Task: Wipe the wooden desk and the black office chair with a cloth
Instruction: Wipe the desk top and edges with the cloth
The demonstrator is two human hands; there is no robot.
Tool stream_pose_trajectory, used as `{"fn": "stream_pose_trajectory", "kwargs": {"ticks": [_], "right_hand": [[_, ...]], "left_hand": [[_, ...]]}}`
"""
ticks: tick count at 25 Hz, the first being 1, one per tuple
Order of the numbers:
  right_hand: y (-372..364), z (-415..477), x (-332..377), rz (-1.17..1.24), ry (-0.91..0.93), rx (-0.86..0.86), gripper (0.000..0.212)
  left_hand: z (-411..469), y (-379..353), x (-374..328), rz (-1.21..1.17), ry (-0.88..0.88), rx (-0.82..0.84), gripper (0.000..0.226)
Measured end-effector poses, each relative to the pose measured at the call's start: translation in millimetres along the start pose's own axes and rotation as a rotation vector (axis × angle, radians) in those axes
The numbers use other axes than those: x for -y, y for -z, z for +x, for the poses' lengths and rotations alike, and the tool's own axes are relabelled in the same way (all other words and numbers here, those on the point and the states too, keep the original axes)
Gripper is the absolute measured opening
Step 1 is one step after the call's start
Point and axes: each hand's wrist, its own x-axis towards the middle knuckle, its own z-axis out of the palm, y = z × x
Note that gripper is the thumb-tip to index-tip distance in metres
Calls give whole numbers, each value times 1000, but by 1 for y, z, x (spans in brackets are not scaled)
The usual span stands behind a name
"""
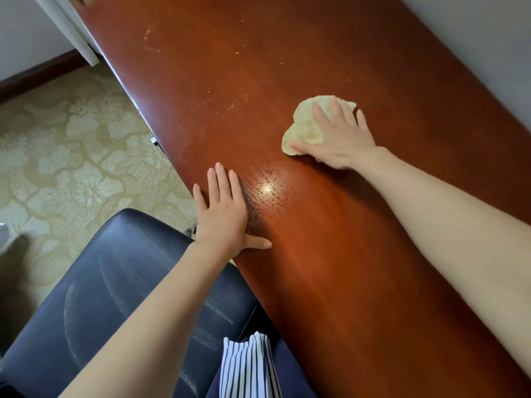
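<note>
The reddish-brown wooden desk (258,81) runs diagonally from upper left to lower right. A crumpled pale yellow cloth (307,124) lies near the middle of its top. My right hand (339,136) presses flat on the cloth with spread, straight fingers. My left hand (222,214) rests flat on the desk's near edge, fingers straight, thumb out to the right. The black office chair (94,297) stands below the desk edge at lower left; its seat shows dusty streaks.
Pale scuff marks and crumbs dot the desk's far part (224,101). A patterned beige carpet (66,156) covers the floor to the left. A grey wall (488,38) borders the desk's far side. Striped fabric (247,366) of my clothing shows at the bottom.
</note>
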Motion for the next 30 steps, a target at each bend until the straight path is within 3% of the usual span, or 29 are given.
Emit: {"fn": "stream_pose_trajectory", "kwargs": {"ticks": [3, 6, 14, 16, 19, 22, 30], "right_hand": [[-8, 10, 15, 211, -71, -126, 73], [-28, -13, 26, 234, 33, -280, 51], [-82, -134, 49, 264, 485, -360, 46], [-85, -143, 41, 202, 604, -381, 46], [-75, -126, 23, 76, 727, -365, 48], [-60, -96, 2, 70, 612, -352, 46], [-10, 14, -68, 245, -77, -377, 41]], "left_hand": [[2, 1, 0, 15, 2, 9, 149], [2, 3, 0, 25, 8, 16, 149], [1, 5, -1, 39, 31, 2, 139], [0, 3, 0, 58, 30, -12, 134], [1, 5, 1, 71, 32, 20, 145], [3, 6, -2, 84, 40, 36, 149], [2, 8, -6, 115, 38, 27, 149]]}}
